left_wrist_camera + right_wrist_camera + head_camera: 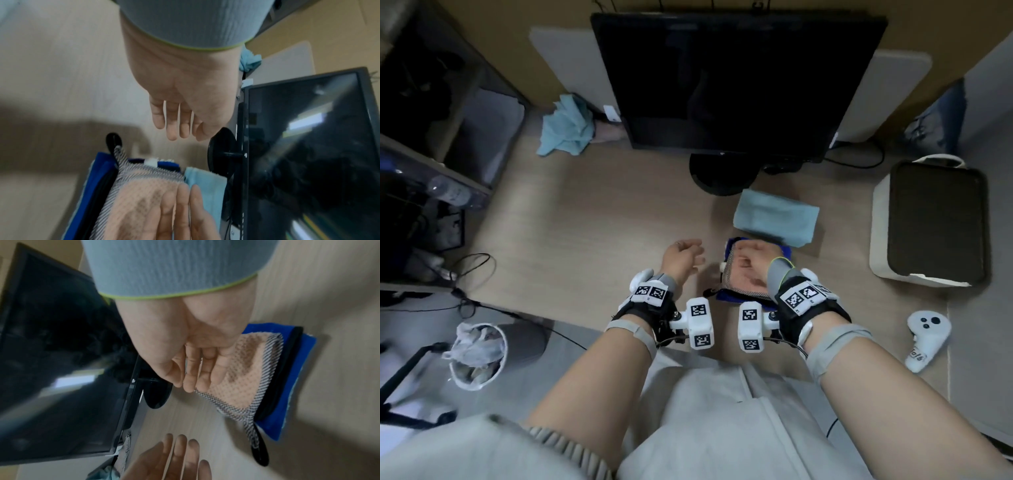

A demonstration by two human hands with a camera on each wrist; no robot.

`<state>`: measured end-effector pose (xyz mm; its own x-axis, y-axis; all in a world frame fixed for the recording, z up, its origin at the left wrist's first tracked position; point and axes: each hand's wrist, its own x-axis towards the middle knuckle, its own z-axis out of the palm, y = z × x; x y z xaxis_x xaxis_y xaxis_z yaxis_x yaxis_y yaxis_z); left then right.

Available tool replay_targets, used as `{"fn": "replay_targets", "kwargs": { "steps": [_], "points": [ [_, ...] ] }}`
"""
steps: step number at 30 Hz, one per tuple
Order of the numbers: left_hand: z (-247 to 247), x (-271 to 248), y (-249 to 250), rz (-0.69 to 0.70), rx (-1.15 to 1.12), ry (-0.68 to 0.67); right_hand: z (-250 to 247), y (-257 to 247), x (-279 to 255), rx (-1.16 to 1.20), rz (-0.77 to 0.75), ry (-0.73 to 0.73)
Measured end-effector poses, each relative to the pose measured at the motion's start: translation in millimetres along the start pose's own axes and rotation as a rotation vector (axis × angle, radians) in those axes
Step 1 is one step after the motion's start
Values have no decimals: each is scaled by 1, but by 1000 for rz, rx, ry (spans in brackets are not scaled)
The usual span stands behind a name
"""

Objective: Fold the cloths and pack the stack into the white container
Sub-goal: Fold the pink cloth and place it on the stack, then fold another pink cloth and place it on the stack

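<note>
A small stack lies on the desk: a peach cloth (240,369) with a striped border (727,274) and a black loop (260,451), on top of a folded dark blue cloth (786,251). My right hand (750,265) lies over the peach cloth with fingers (195,378) straight and loose, gripping nothing. My left hand (683,255) hovers just left of the stack, fingers (179,126) relaxed and empty. A folded light blue cloth (775,216) lies just behind the stack. The white container (880,219) with a dark inside stands at the right.
A dark monitor (736,78) on a round foot (719,174) stands behind the cloths. A crumpled light blue cloth (566,130) lies at the back left. A white controller (924,339) rests near the front right. A waste bin (477,356) stands below the desk's left edge.
</note>
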<state>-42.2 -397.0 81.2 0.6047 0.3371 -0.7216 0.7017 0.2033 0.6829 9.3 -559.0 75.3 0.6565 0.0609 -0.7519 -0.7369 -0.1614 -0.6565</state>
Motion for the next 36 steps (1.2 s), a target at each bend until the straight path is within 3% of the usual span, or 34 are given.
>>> {"fn": "replay_targets", "kwargs": {
  "steps": [7,16,23,26,28,33,36],
  "points": [
    [-62,38,22,-41,-132,-12,68,-31,24,-53,23,-5],
    [-218,145,74,-141,-163,-13,254,-96,88,-231,80,-32],
    [-312,207,130,-89,-134,86,357,-171,151,-658,-163,-188],
    [-340,223,147,-78,-155,118,399,-191,193,-921,-251,-138],
    [-367,230,145,-78,-235,147,438,-197,207,-970,-314,-99],
    [-386,232,130,-73,-199,173,462,-195,228,-1142,-287,-65],
    [-389,236,118,-124,-245,212,461,-192,222,-1192,-383,-82]
  ]
}}
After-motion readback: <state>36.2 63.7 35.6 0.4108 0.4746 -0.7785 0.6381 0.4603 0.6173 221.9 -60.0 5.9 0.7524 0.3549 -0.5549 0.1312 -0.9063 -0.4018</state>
